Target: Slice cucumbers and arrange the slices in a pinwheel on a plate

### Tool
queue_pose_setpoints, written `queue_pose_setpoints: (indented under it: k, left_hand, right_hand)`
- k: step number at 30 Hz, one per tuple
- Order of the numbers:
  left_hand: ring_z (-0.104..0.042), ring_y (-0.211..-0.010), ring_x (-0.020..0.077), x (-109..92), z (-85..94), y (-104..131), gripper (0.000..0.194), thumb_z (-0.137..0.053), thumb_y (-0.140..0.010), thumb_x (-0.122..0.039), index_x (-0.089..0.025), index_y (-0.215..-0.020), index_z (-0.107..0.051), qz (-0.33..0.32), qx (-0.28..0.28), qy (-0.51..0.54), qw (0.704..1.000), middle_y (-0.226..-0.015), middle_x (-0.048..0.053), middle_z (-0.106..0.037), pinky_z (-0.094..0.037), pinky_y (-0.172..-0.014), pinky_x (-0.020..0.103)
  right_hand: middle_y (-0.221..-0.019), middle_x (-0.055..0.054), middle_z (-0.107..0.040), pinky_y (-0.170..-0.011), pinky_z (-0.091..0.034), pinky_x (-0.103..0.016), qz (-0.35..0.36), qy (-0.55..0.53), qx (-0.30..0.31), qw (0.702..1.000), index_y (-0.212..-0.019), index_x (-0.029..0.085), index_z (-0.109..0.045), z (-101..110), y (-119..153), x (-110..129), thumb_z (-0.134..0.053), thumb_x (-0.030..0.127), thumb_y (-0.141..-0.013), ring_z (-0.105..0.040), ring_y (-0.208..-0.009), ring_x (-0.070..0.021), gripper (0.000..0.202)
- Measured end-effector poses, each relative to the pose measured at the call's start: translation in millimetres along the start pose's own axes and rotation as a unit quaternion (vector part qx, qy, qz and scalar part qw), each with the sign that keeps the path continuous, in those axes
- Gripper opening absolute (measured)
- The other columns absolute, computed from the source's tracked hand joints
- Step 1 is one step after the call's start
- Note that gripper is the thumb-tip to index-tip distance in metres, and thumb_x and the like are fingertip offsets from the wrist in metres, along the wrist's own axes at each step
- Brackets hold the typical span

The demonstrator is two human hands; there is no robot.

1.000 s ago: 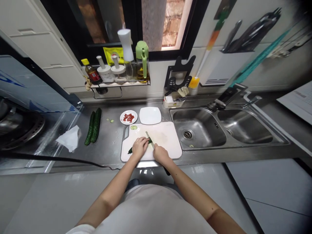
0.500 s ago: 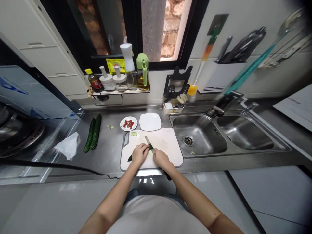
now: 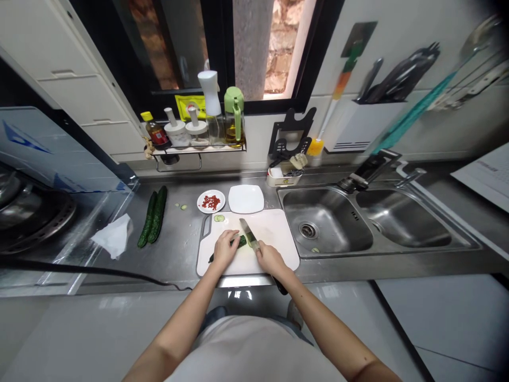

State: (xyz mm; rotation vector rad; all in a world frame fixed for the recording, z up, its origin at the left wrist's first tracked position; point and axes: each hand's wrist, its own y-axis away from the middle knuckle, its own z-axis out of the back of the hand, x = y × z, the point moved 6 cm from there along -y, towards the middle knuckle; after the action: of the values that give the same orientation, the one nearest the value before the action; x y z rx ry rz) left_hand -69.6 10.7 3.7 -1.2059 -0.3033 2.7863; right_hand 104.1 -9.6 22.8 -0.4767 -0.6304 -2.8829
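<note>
A white cutting board (image 3: 274, 228) lies on the steel counter in front of me. My left hand (image 3: 225, 248) presses down on a dark green cucumber (image 3: 241, 241) that lies across the board. My right hand (image 3: 270, 259) is closed on the handle of a knife (image 3: 248, 232); its blade rests at the cucumber's right end, just beside my left fingers. One cucumber slice (image 3: 218, 218) lies at the board's far left corner.
Two whole cucumbers (image 3: 153, 216) and a crumpled tissue (image 3: 113, 235) lie to the left. Behind the board stand a small plate of chopped red chilli (image 3: 210, 201) and a square white plate (image 3: 245, 198). A double sink (image 3: 330, 223) is on the right, a stove (image 3: 32, 212) far left.
The knife blade has shifted a little to the right and tilted, my right hand moved right with it. The camera view dropped slightly between the earliest frame and now.
</note>
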Motion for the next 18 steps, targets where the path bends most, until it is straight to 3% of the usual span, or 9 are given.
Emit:
queue_pose_setpoints:
  k: [5,9,14,18]
  left_hand:
    - [-0.062,-0.102,0.0188,2,1.0,-3,0.025,-0.052,-0.091,-0.032,-0.022,-0.108,-0.069,0.009,0.018,-0.02,1.0,-0.109,0.005,-0.066,-0.048,-0.094,0.032]
    - [-0.058,-0.105,0.0207,-10,-1.8,-5,0.027,-0.051,-0.092,-0.035,-0.023,-0.109,-0.069,-0.009,0.058,-0.081,0.995,-0.11,0.006,-0.065,-0.044,-0.097,0.035]
    - [-0.05,-0.115,0.0248,-41,-20.4,-10,0.028,-0.054,-0.09,-0.037,-0.025,-0.11,-0.068,-0.081,0.132,-0.185,0.97,-0.116,0.008,-0.062,-0.03,-0.109,0.047]
    - [-0.045,-0.119,0.0283,-54,-41.0,-13,0.024,-0.057,-0.087,-0.036,-0.024,-0.104,-0.07,-0.111,0.175,-0.248,0.946,-0.116,0.01,-0.06,-0.013,-0.115,0.057]
  right_hand:
    - [-0.1,-0.011,-0.069,-0.069,-0.033,-0.025,-0.005,-0.035,-0.022,0.999,-0.114,0.016,-0.053,9,3,-8,-0.038,0.025,-0.097,-0.063,-0.091,-0.0201,0.024]
    - [-0.101,-0.012,-0.069,-0.069,-0.032,-0.025,-0.022,-0.045,-0.024,0.998,-0.116,0.015,-0.053,11,3,-19,-0.038,0.026,-0.097,-0.063,-0.09,-0.0206,0.026]
    - [-0.102,-0.012,-0.069,-0.069,-0.032,-0.026,-0.038,-0.049,-0.036,0.997,-0.119,0.015,-0.053,9,1,-31,-0.038,0.026,-0.097,-0.063,-0.091,-0.022,0.029]
    - [-0.102,-0.012,-0.07,-0.07,-0.033,-0.026,-0.052,-0.053,-0.039,0.996,-0.119,0.016,-0.053,6,3,-39,-0.038,0.027,-0.096,-0.063,-0.093,-0.022,0.029]
